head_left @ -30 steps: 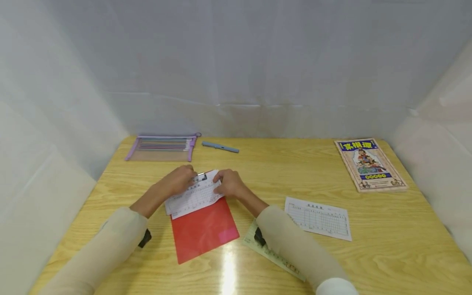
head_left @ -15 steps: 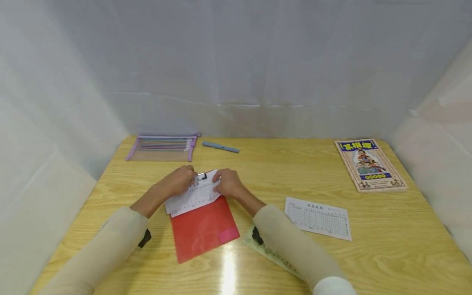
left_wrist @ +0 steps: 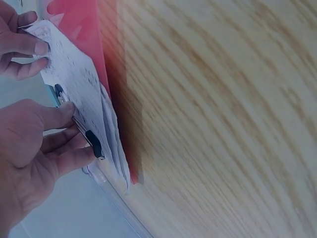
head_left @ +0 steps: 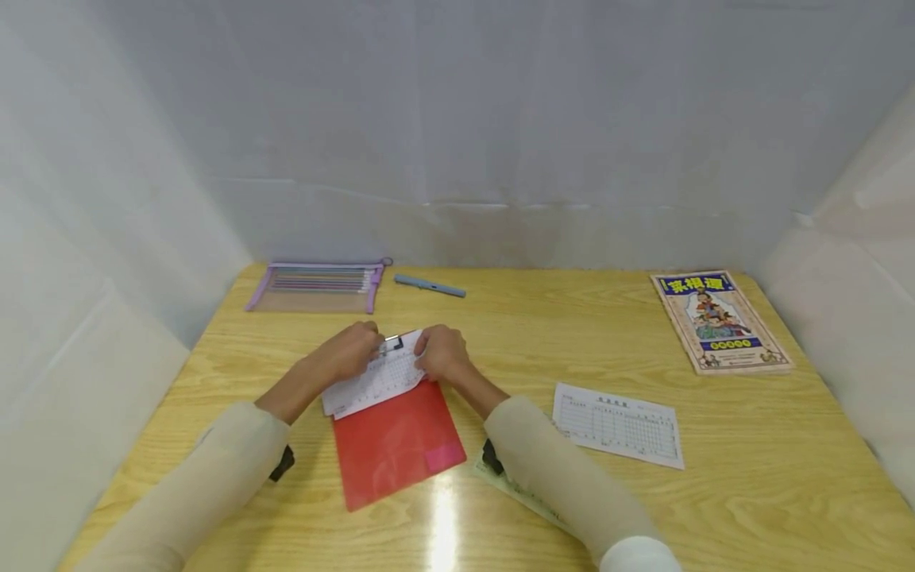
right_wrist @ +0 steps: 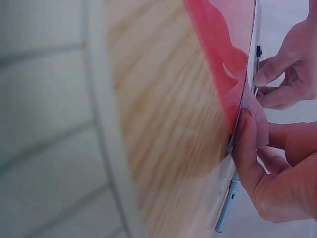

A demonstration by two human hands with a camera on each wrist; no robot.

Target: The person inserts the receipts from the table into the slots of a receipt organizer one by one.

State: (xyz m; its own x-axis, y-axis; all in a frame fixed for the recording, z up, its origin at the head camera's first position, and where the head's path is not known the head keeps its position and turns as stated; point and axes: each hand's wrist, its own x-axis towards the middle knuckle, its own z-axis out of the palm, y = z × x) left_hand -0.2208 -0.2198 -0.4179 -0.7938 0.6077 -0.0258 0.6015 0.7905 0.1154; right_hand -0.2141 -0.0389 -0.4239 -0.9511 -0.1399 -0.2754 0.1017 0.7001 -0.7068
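Note:
A red clipboard [head_left: 396, 449] is held tilted up off the wooden table, with printed form sheets [head_left: 379, 383] across its upper part. My left hand [head_left: 350, 349] pinches the metal clip [head_left: 391, 344] at its top edge; in the left wrist view the thumb presses the clip [left_wrist: 79, 121] between its black ends. My right hand [head_left: 445, 353] pinches the right edge of the sheets between thumb and fingers. From the right wrist view, a paper corner [right_wrist: 257, 116] curls up beside the right hand [right_wrist: 277, 178]. How far the sheets sit under the clip is hidden.
Another printed form [head_left: 618, 425] lies right of the clipboard. A pale green ruler [head_left: 525, 500] is partly under my right forearm. At the back are a purple-edged pencil pouch [head_left: 314, 287], a blue pen [head_left: 429, 285] and, far right, a book [head_left: 722, 322].
The sheets have slid slightly upward toward the clip, showing a little more red board. My right forearm has shifted slightly left, covering more of the ruler. Both hands keep their hold.

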